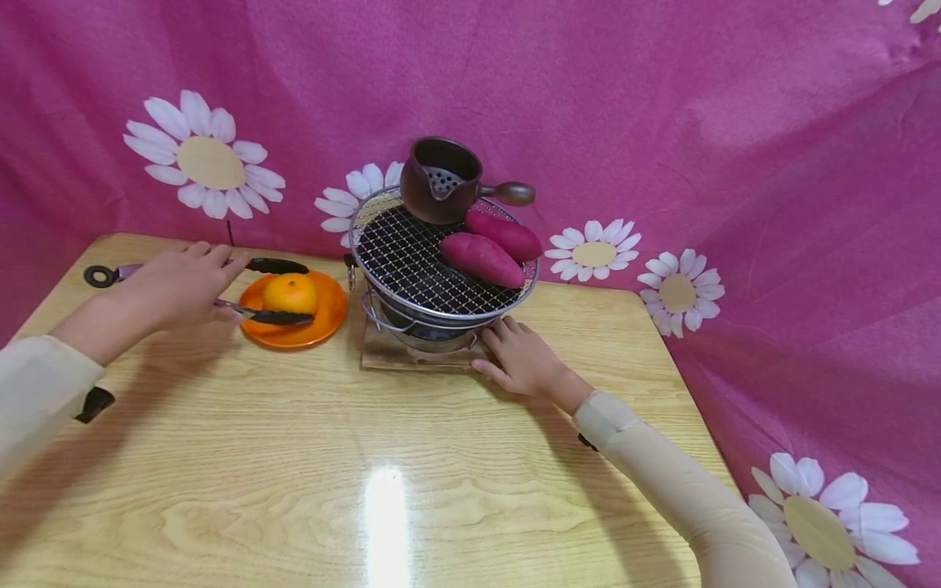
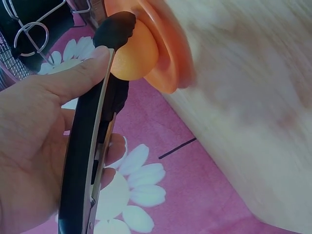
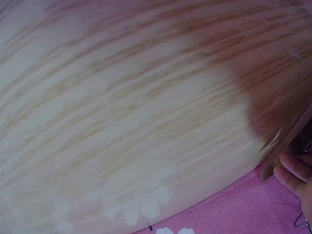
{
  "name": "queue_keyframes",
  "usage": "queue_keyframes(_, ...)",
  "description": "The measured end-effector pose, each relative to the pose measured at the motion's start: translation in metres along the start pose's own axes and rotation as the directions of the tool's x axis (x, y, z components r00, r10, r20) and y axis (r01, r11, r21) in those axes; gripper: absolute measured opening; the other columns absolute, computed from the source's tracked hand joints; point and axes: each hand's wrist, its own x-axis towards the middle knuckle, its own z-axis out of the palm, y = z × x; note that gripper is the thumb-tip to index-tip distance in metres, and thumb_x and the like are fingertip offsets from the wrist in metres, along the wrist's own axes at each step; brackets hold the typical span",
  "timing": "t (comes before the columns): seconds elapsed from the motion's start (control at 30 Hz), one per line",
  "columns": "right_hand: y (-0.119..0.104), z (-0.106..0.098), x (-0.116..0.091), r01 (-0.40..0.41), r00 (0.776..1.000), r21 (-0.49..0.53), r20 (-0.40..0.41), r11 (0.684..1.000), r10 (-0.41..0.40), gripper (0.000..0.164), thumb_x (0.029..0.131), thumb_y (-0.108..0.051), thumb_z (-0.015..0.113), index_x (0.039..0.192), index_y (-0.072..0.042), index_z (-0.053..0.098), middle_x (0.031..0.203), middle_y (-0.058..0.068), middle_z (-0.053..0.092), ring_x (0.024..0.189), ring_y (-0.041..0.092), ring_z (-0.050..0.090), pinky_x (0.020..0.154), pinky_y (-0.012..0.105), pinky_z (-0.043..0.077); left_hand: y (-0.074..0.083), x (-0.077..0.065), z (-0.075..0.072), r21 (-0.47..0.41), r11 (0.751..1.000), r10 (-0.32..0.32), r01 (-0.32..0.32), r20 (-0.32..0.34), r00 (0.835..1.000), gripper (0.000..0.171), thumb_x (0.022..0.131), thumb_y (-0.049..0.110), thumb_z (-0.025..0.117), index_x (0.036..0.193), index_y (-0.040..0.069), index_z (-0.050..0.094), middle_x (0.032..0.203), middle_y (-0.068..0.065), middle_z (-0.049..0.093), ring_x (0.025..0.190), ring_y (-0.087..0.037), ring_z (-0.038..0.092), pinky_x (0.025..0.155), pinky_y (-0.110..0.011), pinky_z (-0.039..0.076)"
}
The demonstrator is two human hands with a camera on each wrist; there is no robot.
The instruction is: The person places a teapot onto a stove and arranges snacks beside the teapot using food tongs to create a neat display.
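My left hand (image 1: 180, 282) grips a pair of tongs (image 2: 80, 161) with black tips, thumb on one arm and fingers round the other. The tips stand on either side of a mandarin orange (image 1: 292, 292), which sits on an orange plate (image 1: 331, 322). In the left wrist view, a black tip overlaps the mandarin orange (image 2: 139, 56). My right hand (image 1: 524, 357) rests with extended fingers at the right end of the wooden board (image 1: 412, 362) under a round tabletop grill (image 1: 412, 261). The right wrist view catches only its fingertips (image 3: 290, 173) beside the board's edge.
Two purple sweet potatoes (image 1: 481, 260) lie on the grill's mesh. Behind them at the mesh's back edge stands a dark brown side-handled teapot (image 1: 434, 196). A pink cloth (image 1: 625, 122) with white daisies hangs behind the wooden table (image 1: 294, 457).
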Motion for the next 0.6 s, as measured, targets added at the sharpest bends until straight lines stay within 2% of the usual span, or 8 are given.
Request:
queue_keyframes(0.2, 0.000, 0.002, 0.001, -0.005, 1.000, 0.002, -0.006, 1.000, 0.005, 0.084, 0.103, -0.066, 0.008, 0.132, -0.004, 0.056, 0.120, 0.017, 0.058, 0.113, 0.034, 0.055, 0.097, 0.049, 0.050, -0.002, -0.002, 0.006, -0.041, 0.999, -0.021, 0.021, 0.007, 1.000, 0.087, 0.085, 0.040, 0.080, 0.145, -0.011, 0.045, 0.139, -0.035, 0.050, 0.129, -0.056, 0.046, 0.107, -0.070, 0.038)
queue_keyframes(0.6, -0.001, 0.001, 0.000, -0.013, 1.000, 0.007, -0.003, 1.000, 0.013, 0.085, 0.103, -0.067, 0.007, 0.132, -0.003, 0.056, 0.120, 0.018, 0.058, 0.113, 0.034, 0.055, 0.096, 0.049, 0.051, -0.006, -0.008, 0.016, -0.086, 0.994, -0.057, 0.059, 0.036, 0.998, 0.089, 0.087, 0.045, 0.077, 0.146, -0.013, 0.042, 0.137, -0.039, 0.050, 0.126, -0.059, 0.047, 0.106, -0.071, 0.038)
